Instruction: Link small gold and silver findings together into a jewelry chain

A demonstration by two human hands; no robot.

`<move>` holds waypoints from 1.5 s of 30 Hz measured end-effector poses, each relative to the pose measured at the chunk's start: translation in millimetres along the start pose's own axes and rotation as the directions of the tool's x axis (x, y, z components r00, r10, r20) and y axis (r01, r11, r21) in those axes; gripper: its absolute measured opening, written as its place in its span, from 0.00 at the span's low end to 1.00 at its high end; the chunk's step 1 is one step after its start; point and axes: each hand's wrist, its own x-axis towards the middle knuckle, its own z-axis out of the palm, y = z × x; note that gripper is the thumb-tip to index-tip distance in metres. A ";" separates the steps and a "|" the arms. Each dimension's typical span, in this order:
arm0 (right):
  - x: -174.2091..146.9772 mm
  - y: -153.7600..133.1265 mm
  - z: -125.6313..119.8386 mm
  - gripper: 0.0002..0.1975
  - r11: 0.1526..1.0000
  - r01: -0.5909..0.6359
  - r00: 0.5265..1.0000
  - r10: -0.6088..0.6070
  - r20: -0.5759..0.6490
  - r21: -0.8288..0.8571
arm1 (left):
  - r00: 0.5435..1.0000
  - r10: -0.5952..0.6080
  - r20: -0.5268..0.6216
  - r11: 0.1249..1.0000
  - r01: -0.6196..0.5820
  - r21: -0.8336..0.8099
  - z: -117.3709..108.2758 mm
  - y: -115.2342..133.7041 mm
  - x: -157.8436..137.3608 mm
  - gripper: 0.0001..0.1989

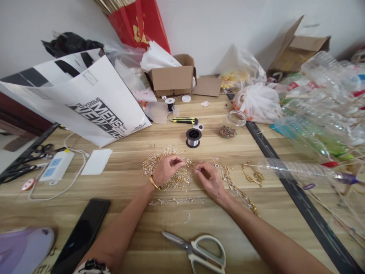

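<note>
My left hand [167,170] is closed in a pinch above a pile of small gold and silver jewelry pieces [155,161], a gold bangle round its wrist. Just right of the pile, my right hand [211,179] also pinches thumb and finger together. Whatever either pinch holds is too small to make out. A silver chain [176,201] lies straight on the table below the hands. Beside my right hand run gold and silver chains [238,192], and farther right sits a small gold chain [253,176]. Closest to me, scissors [196,249] lie with their blades pointing left.
Behind the hands are a wire spool [193,138], a utility knife [184,120] and a glass jar [232,125] of beads. A large white paper bag [94,102], a power strip [57,166] and a phone [82,232] occupy the left. Plastic bottles [325,114] crowd the right.
</note>
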 end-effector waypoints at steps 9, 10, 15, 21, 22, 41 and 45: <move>-4.9 -10.4 -3.4 0.06 0.983 0.173 0.984 -0.174 -0.023 -0.056 | 0.963 -0.202 0.180 0.802 0.268 -0.534 18.2 10.8 -5.5 0.11; -5.2 -10.8 -3.5 0.06 0.981 0.185 0.982 -0.186 -0.017 -0.061 | 0.958 -0.203 0.205 0.782 0.284 -0.555 20.4 10.4 -5.9 0.11; -5.2 -9.5 -2.5 0.05 0.970 0.234 0.971 -0.236 -0.026 -0.070 | 0.945 -0.215 0.245 0.716 0.323 -0.618 25.5 9.8 -7.2 0.12; -5.2 -6.9 -0.8 0.04 0.962 0.260 0.964 -0.263 -0.029 -0.079 | 0.942 -0.205 0.264 0.675 0.331 -0.659 26.5 8.3 -6.7 0.12; -5.2 -6.9 -0.7 0.04 0.963 0.259 0.965 -0.262 -0.025 -0.080 | 0.941 -0.205 0.271 0.665 0.336 -0.667 26.5 7.8 -6.6 0.11; -5.1 -5.6 0.7 0.04 0.966 0.249 0.968 -0.251 -0.013 -0.075 | 0.932 -0.277 0.232 0.639 0.359 -0.680 23.3 1.5 -5.4 0.10; -4.0 -7.1 0.2 0.04 0.959 0.274 0.961 -0.275 -0.011 -0.071 | 0.940 -0.263 0.220 0.649 0.340 -0.680 24.5 -0.3 -5.9 0.10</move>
